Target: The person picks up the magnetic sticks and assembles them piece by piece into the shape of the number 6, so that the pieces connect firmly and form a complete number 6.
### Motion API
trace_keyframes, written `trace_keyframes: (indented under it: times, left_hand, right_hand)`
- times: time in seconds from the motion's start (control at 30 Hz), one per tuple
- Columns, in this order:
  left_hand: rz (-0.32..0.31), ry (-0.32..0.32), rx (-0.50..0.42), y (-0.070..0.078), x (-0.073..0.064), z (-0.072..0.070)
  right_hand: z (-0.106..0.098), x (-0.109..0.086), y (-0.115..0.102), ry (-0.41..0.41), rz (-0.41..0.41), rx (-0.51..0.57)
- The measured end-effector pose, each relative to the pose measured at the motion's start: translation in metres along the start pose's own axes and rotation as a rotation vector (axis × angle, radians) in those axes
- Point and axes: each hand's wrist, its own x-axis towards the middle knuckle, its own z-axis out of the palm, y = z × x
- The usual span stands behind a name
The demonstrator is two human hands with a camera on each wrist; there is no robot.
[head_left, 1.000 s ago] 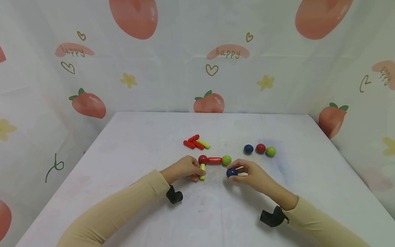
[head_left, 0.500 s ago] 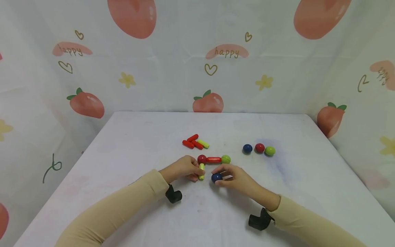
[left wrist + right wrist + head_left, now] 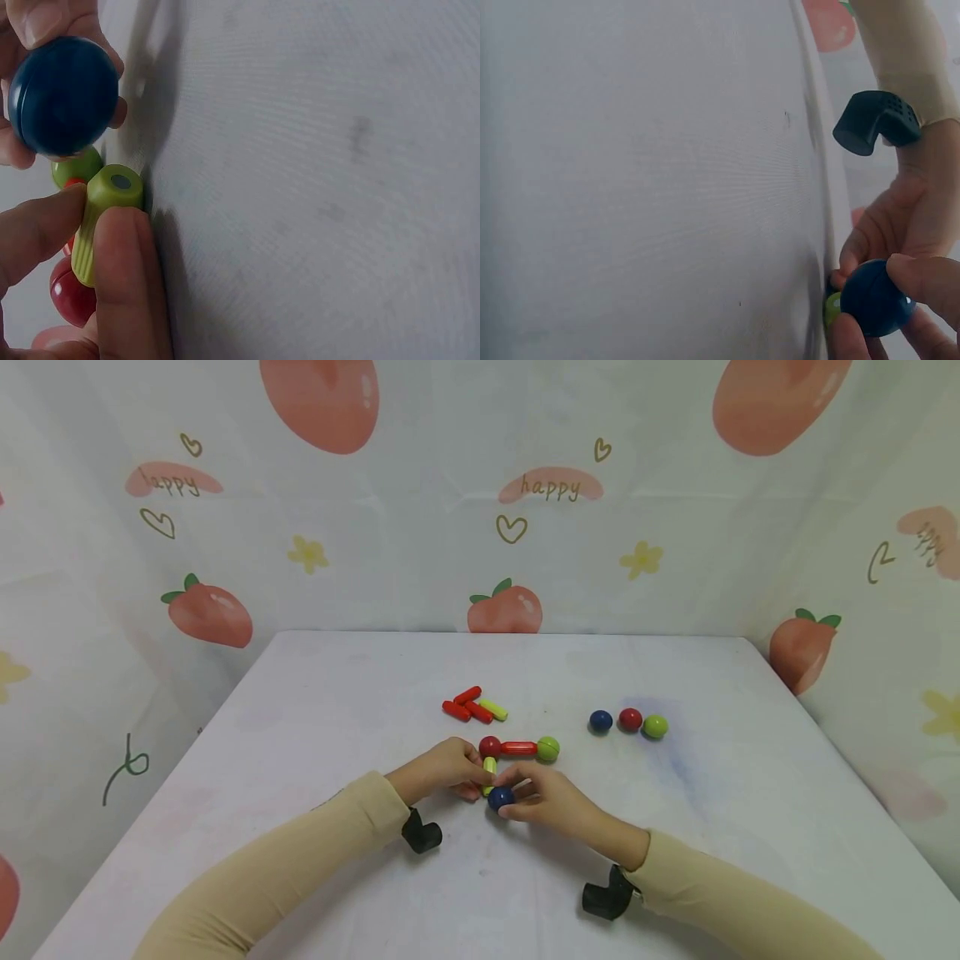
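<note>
My left hand point(image 3: 446, 767) pinches a yellow-green ribbed rod point(image 3: 105, 196) between thumb and finger. A grey disc shows in the rod's near end. The rod's far end meets a red ball point(image 3: 490, 747). From that ball a red rod point(image 3: 519, 748) runs right to a green ball point(image 3: 547, 748), forming a corner on the table. My right hand point(image 3: 553, 800) holds a dark blue ball point(image 3: 500, 798) in its fingertips, right by the yellow-green rod's near end. A small gap shows between ball and rod in the left wrist view point(image 3: 64, 96).
Behind the corner lie several loose rods, red ones point(image 3: 456, 711) and a yellow-green one point(image 3: 493, 709). Toward the back right stand a blue ball point(image 3: 601, 721), a red ball point(image 3: 630, 720) and a green ball point(image 3: 656, 727) in a row. A patterned cloth point(image 3: 420, 552) hangs behind the white table point(image 3: 360, 685).
My right hand has carried the blue ball leftward and slightly nearer me, from beside the green ball to the yellow-green rod's near end. My left hand keeps its grip on the rod in place.
</note>
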Motion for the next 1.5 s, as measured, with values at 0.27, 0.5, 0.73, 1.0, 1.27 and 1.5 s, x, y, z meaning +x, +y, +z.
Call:
trace_keyframes:
  times: [0.27,0.5,0.73,1.0,1.27,1.5]
  left_hand:
    - [0.008,-0.016,0.005,-0.0006,-0.0003,-0.0021]
    - [-0.003,-0.027,0.000,0.0016,-0.0013,-0.0031]
    - [-0.011,-0.031,-0.019,0.0034,-0.0017,-0.0038]
    - [-0.024,-0.041,-0.051,0.0044,0.0000,-0.0047]
    - [-0.040,-0.054,-0.075,0.0056,0.0010,-0.0051]
    - [-0.037,-0.064,-0.089,0.0051,0.0018,-0.0055]
  right_hand:
    - [0.0039,0.0047,0.0024,0.019,-0.001,-0.077]
    - [0.0064,0.0051,0.0001,0.012,0.014,-0.076]
    - [0.0058,0.0062,-0.0008,0.004,0.017,-0.074]
    - [0.0066,0.0083,0.0011,0.003,0.010,-0.078]
    - [0.0061,0.0101,0.0038,-0.006,0.009,-0.076]
    - [0.0062,0.0101,0.0035,-0.004,-0.006,-0.077]
